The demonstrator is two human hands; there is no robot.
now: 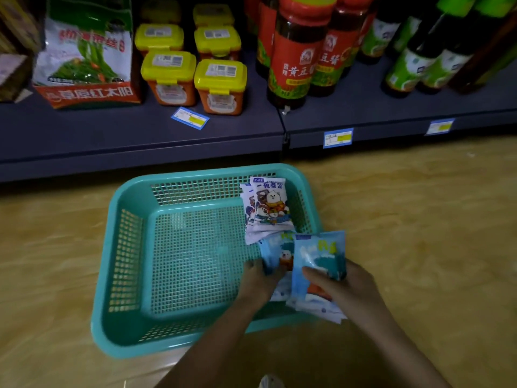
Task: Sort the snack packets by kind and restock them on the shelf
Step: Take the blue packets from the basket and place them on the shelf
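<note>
Two hands work at the near right corner of a teal mesh basket (127, 261). The left hand (258, 281) curls its fingers round a light-blue snack packet (275, 256). The right hand (347, 289) pinches a second light-blue packet (316, 264), thumb pressed on its front. Just beyond, white cartoon-bear packets (270, 205) lean on the basket's right wall. The basket sits on a wooden floor (419, 219). Farther off, a dark shelf (112, 130) carries yellow-lidded tubs (221, 77) and red-labelled sauce bottles (296, 57).

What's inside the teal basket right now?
White bear-print packets lean against the basket's right wall. The left hand and right hand grip blue packets at its near right corner; anything beneath those is covered.
</note>
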